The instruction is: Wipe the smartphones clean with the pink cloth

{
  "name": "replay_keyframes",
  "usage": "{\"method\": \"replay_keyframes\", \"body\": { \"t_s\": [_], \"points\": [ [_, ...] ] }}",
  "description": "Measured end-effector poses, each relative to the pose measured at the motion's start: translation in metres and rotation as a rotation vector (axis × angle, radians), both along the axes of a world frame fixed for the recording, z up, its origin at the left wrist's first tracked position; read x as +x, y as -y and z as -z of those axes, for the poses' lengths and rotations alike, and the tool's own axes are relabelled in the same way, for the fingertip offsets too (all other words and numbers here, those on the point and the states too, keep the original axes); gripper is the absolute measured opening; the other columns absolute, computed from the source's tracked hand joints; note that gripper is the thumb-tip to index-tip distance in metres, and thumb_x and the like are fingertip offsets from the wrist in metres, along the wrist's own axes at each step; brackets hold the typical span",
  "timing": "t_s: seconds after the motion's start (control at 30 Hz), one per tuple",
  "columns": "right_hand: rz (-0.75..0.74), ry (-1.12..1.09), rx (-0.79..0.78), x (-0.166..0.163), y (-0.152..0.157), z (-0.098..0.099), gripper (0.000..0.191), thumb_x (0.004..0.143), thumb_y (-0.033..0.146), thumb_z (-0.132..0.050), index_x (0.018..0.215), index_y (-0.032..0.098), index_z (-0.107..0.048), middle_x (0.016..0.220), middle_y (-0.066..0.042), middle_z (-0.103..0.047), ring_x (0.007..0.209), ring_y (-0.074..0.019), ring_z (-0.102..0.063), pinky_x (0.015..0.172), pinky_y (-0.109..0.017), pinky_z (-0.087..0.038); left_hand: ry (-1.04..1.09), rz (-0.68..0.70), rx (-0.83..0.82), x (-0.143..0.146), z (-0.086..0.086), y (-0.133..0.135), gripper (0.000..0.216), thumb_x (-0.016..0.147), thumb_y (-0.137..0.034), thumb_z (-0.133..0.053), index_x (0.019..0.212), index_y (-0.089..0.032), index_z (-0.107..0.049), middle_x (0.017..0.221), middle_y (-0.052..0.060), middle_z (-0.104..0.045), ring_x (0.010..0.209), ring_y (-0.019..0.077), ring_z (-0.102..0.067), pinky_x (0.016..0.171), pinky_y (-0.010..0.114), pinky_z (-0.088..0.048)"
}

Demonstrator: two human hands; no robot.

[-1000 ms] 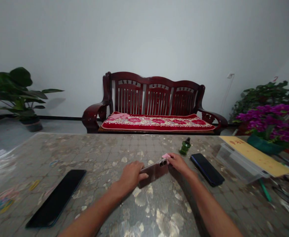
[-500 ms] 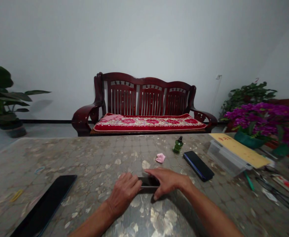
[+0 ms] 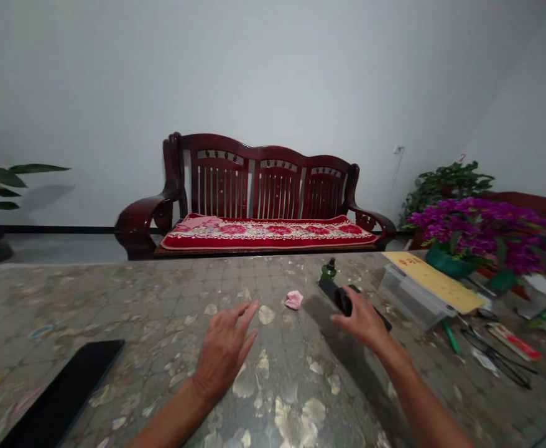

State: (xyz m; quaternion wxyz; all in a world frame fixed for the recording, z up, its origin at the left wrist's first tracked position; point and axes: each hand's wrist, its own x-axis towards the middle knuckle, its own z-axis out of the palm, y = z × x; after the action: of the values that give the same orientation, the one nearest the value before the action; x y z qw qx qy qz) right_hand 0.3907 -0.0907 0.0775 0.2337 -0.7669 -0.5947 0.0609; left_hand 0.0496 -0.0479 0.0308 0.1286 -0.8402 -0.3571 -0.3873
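Note:
My right hand (image 3: 362, 318) is closed on a dark phone (image 3: 339, 296) and holds it low over the table, right of centre. The phone's far end reaches toward a small green bottle (image 3: 328, 271). Just under and right of this hand a second dark phone (image 3: 384, 323) lies on the table, mostly hidden. My left hand (image 3: 227, 346) hovers over the patterned table top (image 3: 170, 298) with its fingers spread and nothing in it. A crumpled pink cloth (image 3: 294, 300) lies between the two hands, a little farther away.
A long black tablet (image 3: 63, 392) lies at the near left. A clear plastic box (image 3: 406, 298) with a yellow envelope (image 3: 434, 283) on it stands at the right, beside purple flowers (image 3: 482, 227), a green pen (image 3: 451, 336) and cables. A dark red wooden bench (image 3: 259, 199) stands beyond the table.
Both hands held the phone at the table's middle. My left hand has let go and spread open; my right hand has carried the phone right toward the green bottle. The view has turned right.

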Motion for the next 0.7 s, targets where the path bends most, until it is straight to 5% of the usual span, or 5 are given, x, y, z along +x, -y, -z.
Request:
{"method": "replay_keyframes", "body": {
  "t_s": [0.1, 0.2, 0.7],
  "points": [
    [0.272, 0.195, -0.085, 0.03, -0.009, -0.005, 0.084, 0.075, 0.045, -0.07, 0.148, 0.014, -0.041, 0.128, -0.02, -0.059, 0.123, -0.0391, -0.053, 0.1, -0.049, -0.042, 0.008, -0.021, -0.022, -0.006, 0.012, -0.003, 0.047, 0.098, -0.022, -0.045, 0.145, -0.02, -0.041, 0.121, 0.012, -0.064, 0.108, 0.0267, -0.059, 0.099, 0.042, -0.041],
    [0.356, 0.28, -0.162, 0.042, -0.015, -0.004, 0.083, 0.076, 0.049, -0.068, 0.148, 0.016, -0.041, 0.127, -0.02, -0.059, 0.12, -0.0391, -0.055, 0.095, -0.048, -0.045, -0.001, -0.026, -0.066, -0.008, 0.021, -0.004, 0.048, 0.096, -0.019, -0.045, 0.144, -0.021, -0.042, 0.118, 0.01, -0.066, 0.105, 0.0251, -0.061, 0.095, 0.038, -0.044],
    [0.396, 0.299, -0.259, 0.06, -0.015, 0.028, 0.084, 0.078, 0.056, -0.064, 0.148, 0.016, -0.037, 0.127, -0.02, -0.057, 0.118, -0.037, -0.057, 0.092, -0.045, -0.047, -0.001, -0.051, -0.27, -0.015, 0.042, -0.008, 0.053, 0.088, -0.015, -0.052, 0.141, -0.024, -0.048, 0.118, 0.008, -0.067, 0.099, 0.0246, -0.063, 0.089, 0.036, -0.048]
  ]
}}
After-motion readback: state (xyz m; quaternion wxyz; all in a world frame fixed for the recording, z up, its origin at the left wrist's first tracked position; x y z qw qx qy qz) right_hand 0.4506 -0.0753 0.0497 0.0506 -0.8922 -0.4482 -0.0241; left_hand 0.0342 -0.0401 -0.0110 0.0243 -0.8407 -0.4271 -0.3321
